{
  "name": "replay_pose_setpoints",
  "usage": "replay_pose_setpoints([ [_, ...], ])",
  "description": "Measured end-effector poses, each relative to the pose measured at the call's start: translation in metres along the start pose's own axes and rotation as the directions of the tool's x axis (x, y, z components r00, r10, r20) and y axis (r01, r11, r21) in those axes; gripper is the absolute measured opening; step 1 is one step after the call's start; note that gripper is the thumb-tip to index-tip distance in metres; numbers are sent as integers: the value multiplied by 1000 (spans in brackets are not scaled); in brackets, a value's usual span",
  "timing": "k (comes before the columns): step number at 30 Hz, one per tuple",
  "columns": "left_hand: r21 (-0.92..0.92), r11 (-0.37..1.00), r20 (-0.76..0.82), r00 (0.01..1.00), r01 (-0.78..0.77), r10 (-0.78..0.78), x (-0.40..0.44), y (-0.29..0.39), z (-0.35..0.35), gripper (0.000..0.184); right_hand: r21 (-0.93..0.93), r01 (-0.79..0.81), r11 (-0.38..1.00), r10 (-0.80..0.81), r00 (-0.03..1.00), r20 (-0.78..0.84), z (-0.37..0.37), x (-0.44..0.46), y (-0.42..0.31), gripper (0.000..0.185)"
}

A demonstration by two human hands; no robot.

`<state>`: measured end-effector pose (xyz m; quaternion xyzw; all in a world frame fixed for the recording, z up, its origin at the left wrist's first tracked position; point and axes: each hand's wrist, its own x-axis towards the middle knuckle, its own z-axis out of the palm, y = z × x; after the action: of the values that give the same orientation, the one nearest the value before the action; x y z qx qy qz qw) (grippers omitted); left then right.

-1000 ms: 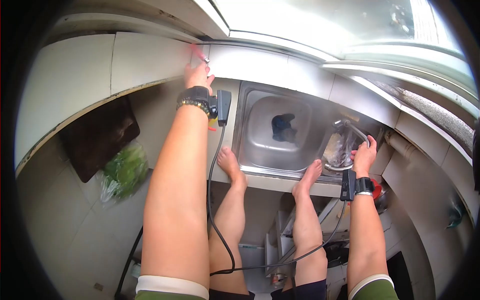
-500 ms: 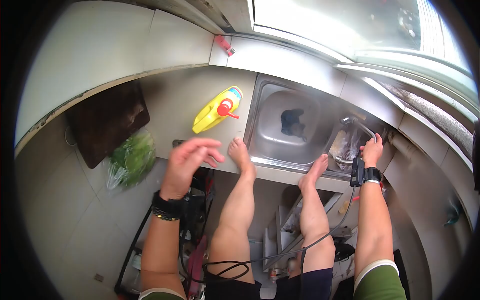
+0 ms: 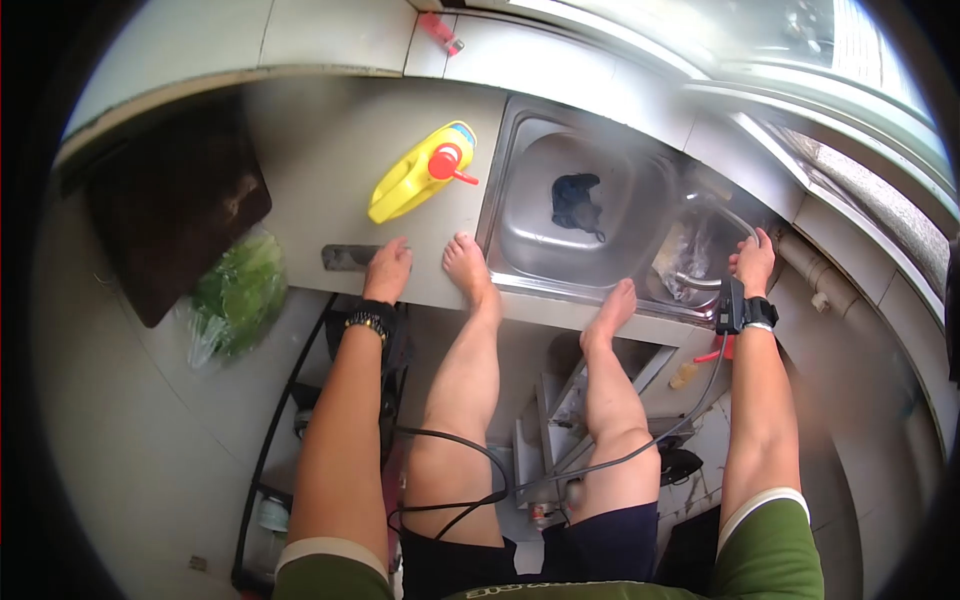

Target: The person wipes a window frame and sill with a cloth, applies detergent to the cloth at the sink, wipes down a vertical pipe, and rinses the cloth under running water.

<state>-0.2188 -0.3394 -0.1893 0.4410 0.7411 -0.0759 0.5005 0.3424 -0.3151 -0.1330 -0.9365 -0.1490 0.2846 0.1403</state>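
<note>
Grey-white desk (image 3: pixel 320 180) with an inset steel sink (image 3: pixel 525 225), below a bright window (image 3: pixel 770 60); head view. We note first the change at the left: half a second ago the left hand (image 3: pixel 388 268) was raised before the desk, and it has now come down near the desk's front edge, at the end of a flat dark-grey object (image 3: pixel 347 257). Whether its curled fingers grip this object or merely lie against it, we cannot tell. The right hand (image 3: pixel 752 262) has stayed at the tap (image 3: pixel 728 212), beside the smaller basin, and appears closed around the curved spout. We judge that the work has shifted on the left only, the tap side being held steady. A dark, crumpled cloth-like piece (image 3: pixel 575 203) lies in the main basin, touched by neither hand. Of writing, we can read none: the blue patch on the yellow bottle (image 3: pixel 400 190) is too small, and the lettering on the green shirt (image 3: pixel 600 592) is inverted and indistinct.
</note>
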Motion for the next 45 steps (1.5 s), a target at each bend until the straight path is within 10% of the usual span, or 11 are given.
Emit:
replay_pose_setpoints([
  [6, 373, 927, -163, 981, -33, 101, 40, -5, 53, 60, 231, -72, 970, 45, 992, 120, -8, -4, -9, 42],
  [16, 413, 865, -497, 866, 286, -49, 84, 20, 117, 74, 380, -79, 921, 26, 990, 142, -10, -23, -22, 40],
  [25, 426, 858, -469, 881, 287, -62, 100, -16, 139, 86, 461, -62, 885, -23, 984, 177, -7, -23, -22, 36],
  [34, 542, 824, -7, 981, 167, -194, 48, -10, 90, 66, 442, -84, 893, 5, 984, 179, -3, -20, -28, 40],
  [40, 227, 949, -291, 945, 221, -150, 37, -32, 124, 57, 462, -58, 885, -47, 976, 213, -4, -18, -22, 43],
  [41, 120, 943, -528, 824, 311, -204, 45, -66, 154, 58, 462, -69, 884, -26, 980, 195, -5, -17, -26, 43],
  [45, -358, 610, -465, 431, 707, -773, 19, -11, 156, 47, 469, -80, 879, -9, 983, 186, -2, -21, -24, 42],
])
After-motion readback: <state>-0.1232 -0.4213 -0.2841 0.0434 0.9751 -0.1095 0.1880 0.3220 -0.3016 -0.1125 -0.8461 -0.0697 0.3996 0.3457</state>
